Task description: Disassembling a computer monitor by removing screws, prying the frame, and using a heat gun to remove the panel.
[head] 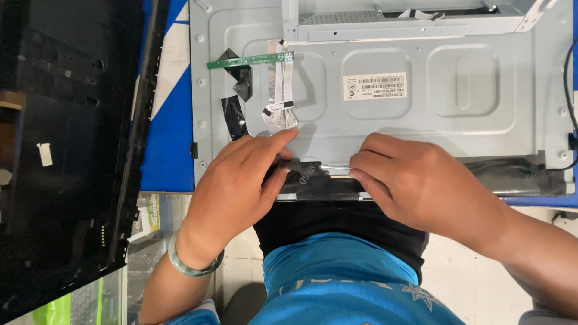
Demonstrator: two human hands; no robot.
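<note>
A grey metal back panel [421, 120] of a flat screen lies face down on a blue surface. A black tape strip [512, 174] runs along its near edge. My left hand [241, 180] presses on the left part of this strip, index finger stretched toward a folded ribbon cable [280, 114]. My right hand [415, 180] pinches the strip near the middle, its fingers closed on the tape. A green bangle sits on my left wrist.
A narrow green circuit board [250, 60] and loose black tape pieces [235, 114] lie on the panel's left part. A white label [374, 86] sits mid-panel. A black plastic rear cover [66, 138] stands at the left. A black cable [569, 90] runs at the right edge.
</note>
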